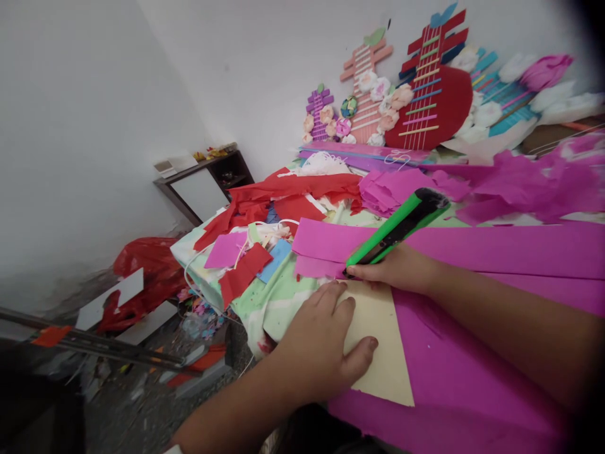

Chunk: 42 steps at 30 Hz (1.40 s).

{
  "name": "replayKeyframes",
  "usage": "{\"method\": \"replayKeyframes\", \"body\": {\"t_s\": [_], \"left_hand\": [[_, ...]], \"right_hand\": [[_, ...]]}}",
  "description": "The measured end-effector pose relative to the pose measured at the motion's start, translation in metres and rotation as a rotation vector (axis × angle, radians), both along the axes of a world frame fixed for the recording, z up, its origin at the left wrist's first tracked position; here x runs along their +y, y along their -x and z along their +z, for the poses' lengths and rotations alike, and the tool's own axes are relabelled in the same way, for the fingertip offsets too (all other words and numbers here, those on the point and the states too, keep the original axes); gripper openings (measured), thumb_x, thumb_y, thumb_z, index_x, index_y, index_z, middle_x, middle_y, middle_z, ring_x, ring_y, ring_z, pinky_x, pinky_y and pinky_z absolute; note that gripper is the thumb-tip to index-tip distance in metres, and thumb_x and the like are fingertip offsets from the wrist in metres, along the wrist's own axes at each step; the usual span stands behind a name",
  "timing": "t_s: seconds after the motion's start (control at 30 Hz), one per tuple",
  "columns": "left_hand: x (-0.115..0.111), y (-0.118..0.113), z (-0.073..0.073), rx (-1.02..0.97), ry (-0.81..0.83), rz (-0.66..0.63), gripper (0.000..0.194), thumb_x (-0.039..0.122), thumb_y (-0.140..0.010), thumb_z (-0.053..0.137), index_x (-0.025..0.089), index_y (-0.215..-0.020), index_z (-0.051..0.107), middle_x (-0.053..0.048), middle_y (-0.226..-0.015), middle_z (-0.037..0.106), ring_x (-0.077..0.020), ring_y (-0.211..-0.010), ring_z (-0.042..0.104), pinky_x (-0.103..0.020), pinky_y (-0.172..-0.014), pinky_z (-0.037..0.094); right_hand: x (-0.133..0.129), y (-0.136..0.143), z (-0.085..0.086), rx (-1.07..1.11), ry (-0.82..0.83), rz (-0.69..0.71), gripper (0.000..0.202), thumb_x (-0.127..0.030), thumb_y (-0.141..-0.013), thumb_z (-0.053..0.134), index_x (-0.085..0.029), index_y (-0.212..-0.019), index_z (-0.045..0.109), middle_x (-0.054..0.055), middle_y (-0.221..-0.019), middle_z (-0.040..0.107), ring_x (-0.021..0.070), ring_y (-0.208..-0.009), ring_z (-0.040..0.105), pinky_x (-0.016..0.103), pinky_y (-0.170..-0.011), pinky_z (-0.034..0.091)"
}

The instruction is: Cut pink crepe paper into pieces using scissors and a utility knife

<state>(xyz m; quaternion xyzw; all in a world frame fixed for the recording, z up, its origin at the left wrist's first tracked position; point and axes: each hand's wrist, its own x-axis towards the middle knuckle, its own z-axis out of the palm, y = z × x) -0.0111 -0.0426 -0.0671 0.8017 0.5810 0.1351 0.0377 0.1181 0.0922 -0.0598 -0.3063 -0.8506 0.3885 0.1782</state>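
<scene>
One green cutter (393, 232) clasped in right grip (405, 268), left grip (317, 343) loose, spread flat on cream card (386, 343)

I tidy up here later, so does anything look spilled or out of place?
Colourful scraps lie strewn beside crumpled red plastic below the table, as though spilled. Nothing looks odd about the green cutter or cream card.

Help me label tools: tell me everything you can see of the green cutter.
The cutter is long and bright green, with black along its side and a black upper end bearing pale marks. It looks plastic. The right hand holds its lower part, and it slants down toward the picture's left. Its tip is near the far edge of the cream card, by pink paper; any blade is too small to tell.
</scene>
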Motion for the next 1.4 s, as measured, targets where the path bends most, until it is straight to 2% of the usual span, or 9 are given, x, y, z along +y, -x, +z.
{"method": "replayKeyframes", "body": {"t_s": [0.2, 0.47, 0.73, 0.87, 1.0, 1.1, 1.27, 1.4], "left_hand": [[-0.001, 0.001, 0.0, -0.002, -0.01, -0.008, 0.043, 0.04, -0.077, 0.044, 0.009, -0.107, 0.048, -0.019, -0.12, 0.042, -0.0302, -0.113, 0.037, -0.049, -0.093, 0.032], [-0.002, 0.0, 0.0, 0.009, 0.018, 0.016, 0.05, 0.042, -0.078, 0.043, 0.009, -0.115, 0.044, -0.02, -0.126, 0.038, -0.032, -0.116, 0.034, -0.051, -0.093, 0.031], [-0.001, -0.001, 0.001, 0.049, 0.0, -0.012, 0.051, 0.042, -0.079, 0.041, 0.007, -0.116, 0.045, -0.019, -0.125, 0.041, -0.0298, -0.118, 0.033, -0.047, -0.099, 0.027], [-0.001, -0.001, 0.002, 0.06, -0.003, -0.009, 0.051, 0.042, -0.078, 0.041, 0.007, -0.115, 0.046, -0.018, -0.125, 0.042, -0.0299, -0.118, 0.034, -0.047, -0.099, 0.027], [-0.001, -0.002, 0.002, 0.064, 0.01, 0.003, 0.051, 0.041, -0.078, 0.041, 0.007, -0.115, 0.046, -0.018, -0.125, 0.042, -0.0309, -0.118, 0.033, -0.049, -0.098, 0.028], [-0.001, -0.002, 0.001, 0.06, 0.006, 0.007, 0.05, 0.041, -0.079, 0.041, 0.008, -0.115, 0.046, -0.018, -0.126, 0.041, -0.0308, -0.119, 0.033, -0.049, -0.098, 0.028], [-0.002, -0.002, 0.002, 0.062, 0.01, 0.005, 0.049, 0.041, -0.079, 0.04, 0.008, -0.115, 0.046, -0.016, -0.126, 0.041, -0.0289, -0.119, 0.034, -0.046, -0.1, 0.027], [-0.003, -0.002, 0.003, 0.06, 0.013, 0.01, 0.049, 0.041, -0.079, 0.04, 0.008, -0.115, 0.046, -0.017, -0.126, 0.041, -0.029, -0.119, 0.033, -0.046, -0.1, 0.027]], "right_hand": [[-0.006, 0.001, 0.003, -0.034, 0.0, -0.017, 0.019, -0.034, -0.069, 0.053, -0.019, -0.057, 0.051, -0.004, -0.047, 0.049, 0.0106, -0.047, 0.046, 0.024, -0.051, 0.037], [0.002, -0.006, 0.003, -0.041, -0.007, 0.028, 0.021, -0.038, -0.07, 0.052, -0.019, -0.06, 0.054, -0.001, -0.056, 0.055, 0.013, -0.057, 0.051, 0.024, -0.054, 0.04], [-0.001, -0.006, 0.003, -0.072, 0.016, 0.071, 0.025, -0.04, -0.072, 0.05, -0.018, -0.059, 0.051, -0.003, -0.049, 0.051, 0.0108, -0.049, 0.048, 0.023, -0.05, 0.039], [-0.002, -0.007, 0.004, -0.021, 0.026, 0.064, 0.02, -0.036, -0.07, 0.053, -0.018, -0.061, 0.053, -0.003, -0.051, 0.051, 0.0096, -0.049, 0.047, 0.021, -0.049, 0.038], [0.003, -0.009, 0.003, 0.048, 0.103, 0.061, 0.018, -0.034, -0.07, 0.053, -0.017, -0.065, 0.055, -0.003, -0.053, 0.051, 0.0087, -0.049, 0.048, 0.021, -0.049, 0.039], [0.008, -0.01, 0.002, 0.068, 0.121, 0.111, 0.015, -0.031, -0.069, 0.053, -0.016, -0.072, 0.056, -0.004, -0.055, 0.052, 0.0079, -0.048, 0.048, 0.02, -0.049, 0.04], [0.009, -0.01, -0.001, 0.091, 0.148, 0.089, 0.021, -0.036, -0.068, 0.056, -0.016, -0.072, 0.056, -0.003, -0.055, 0.052, 0.009, -0.047, 0.049, 0.022, -0.047, 0.04], [0.008, -0.01, 0.0, 0.065, 0.113, 0.126, 0.016, -0.032, -0.068, 0.055, -0.016, -0.07, 0.055, -0.003, -0.054, 0.051, 0.0084, -0.047, 0.048, 0.021, -0.046, 0.039]]}}
